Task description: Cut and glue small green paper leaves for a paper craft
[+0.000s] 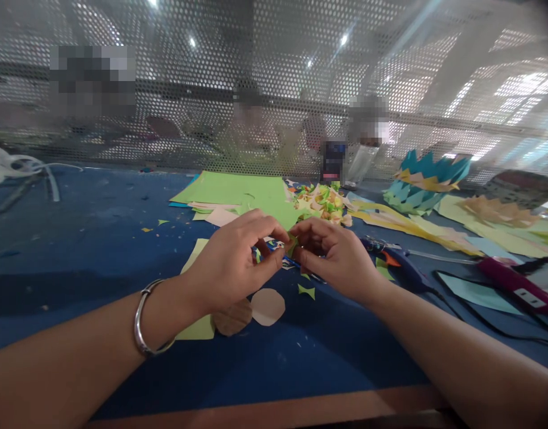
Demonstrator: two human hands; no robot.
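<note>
My left hand and my right hand meet over the middle of the table, thumbs and fingertips pinched close together. Between them is a small green paper piece, partly covered by the fingers. Below the fingertips lies a thin blue object, mostly hidden, whose kind I cannot tell. A pale pink paper disc and a brown disc lie nearer me, partly over a yellow-green sheet beneath my left wrist. A green paper scrap rests below my right hand.
Green sheets are stacked behind my hands, beside a heap of curled paper bits. At right are zigzag-cut teal paper, a dark blue corded tool and a magenta-handled tool. A perforated metal screen borders the back.
</note>
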